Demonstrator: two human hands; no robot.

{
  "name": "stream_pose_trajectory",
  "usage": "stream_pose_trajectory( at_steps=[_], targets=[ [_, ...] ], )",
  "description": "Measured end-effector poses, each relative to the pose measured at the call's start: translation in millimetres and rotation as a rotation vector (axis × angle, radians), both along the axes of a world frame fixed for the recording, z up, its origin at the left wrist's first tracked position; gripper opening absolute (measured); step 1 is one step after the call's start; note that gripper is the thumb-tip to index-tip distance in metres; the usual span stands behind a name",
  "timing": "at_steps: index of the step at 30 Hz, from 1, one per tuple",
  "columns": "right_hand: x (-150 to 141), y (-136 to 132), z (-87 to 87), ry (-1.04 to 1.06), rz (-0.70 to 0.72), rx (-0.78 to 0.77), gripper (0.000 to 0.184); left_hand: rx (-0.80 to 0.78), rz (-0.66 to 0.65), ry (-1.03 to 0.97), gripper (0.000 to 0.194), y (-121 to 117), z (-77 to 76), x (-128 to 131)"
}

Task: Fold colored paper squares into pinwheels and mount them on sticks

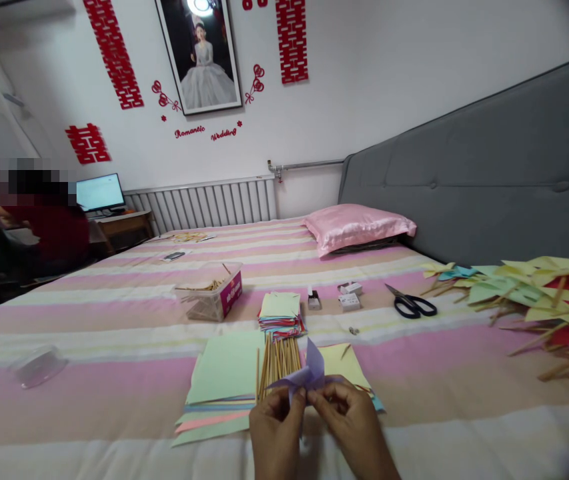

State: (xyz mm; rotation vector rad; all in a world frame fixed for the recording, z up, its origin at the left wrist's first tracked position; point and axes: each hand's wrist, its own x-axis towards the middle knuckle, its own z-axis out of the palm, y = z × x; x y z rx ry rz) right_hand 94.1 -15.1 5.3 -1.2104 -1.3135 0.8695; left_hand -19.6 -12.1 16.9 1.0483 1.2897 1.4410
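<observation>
Both my hands pinch a purple paper pinwheel [300,377] low in the middle of the view. My left hand [279,427] is closed on its lower left side, thumb toward its middle. My right hand [347,417] grips it from the right, fingertips almost meeting the left ones. Its blades stand up and out above my fingers. Just behind it lies a bundle of thin wooden sticks [280,360]. To the left is a fanned stack of coloured paper sheets [229,367], pale green on top. A yellow-topped paper stack [341,363] is partly hidden by my right hand.
Farther back are a small square paper stack [280,307], a plastic box of sticks [214,293], small boxes [349,301] and black scissors [411,305]. Finished pinwheels [554,300] pile at right. A clear lid [39,367] lies left; a person [59,227] sits beyond the bed.
</observation>
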Motion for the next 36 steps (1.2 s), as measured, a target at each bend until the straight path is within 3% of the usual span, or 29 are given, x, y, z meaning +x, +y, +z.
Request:
stream_pose_trajectory(
  at_steps=[10,15,18,21,24,27,31,36],
  targets=[
    [2,0,3.4,-0.025,0.020,0.030,0.033,-0.033,-0.014,-0.018,0.015,-2,6.8,0],
    [1,-4,11.3,0.070,0.085,0.039,0.027,-0.041,0.110,0.005,0.017,1,2.9,-5],
    [15,1,12.3,0.096,-0.004,-0.013,0.030,-0.087,0.167,-0.029,0.021,5,-1.3,-12],
    [44,13,9.0,-0.160,-0.253,0.015,0.031,-0.126,0.204,-0.046,0.023,9,-7.6,-15],
    [76,28,-0.8,-0.286,-0.338,-0.001,0.034,-0.124,0.215,-0.015,0.025,12,-13.8,-15],
    [96,43,-17.9,-0.433,-0.369,-0.047,0.043,-0.128,0.189,-0.018,0.026,12,-16.5,-15],
    [99,60,-41.2,-0.644,-0.345,-0.037,0.047,-0.142,0.111,-0.016,0.023,12,-15.9,-17],
    [93,83,-49.9,-0.813,-0.288,-0.024,0.049,-0.163,0.036,-0.089,0.022,12,-19.5,-15]
  ],
)
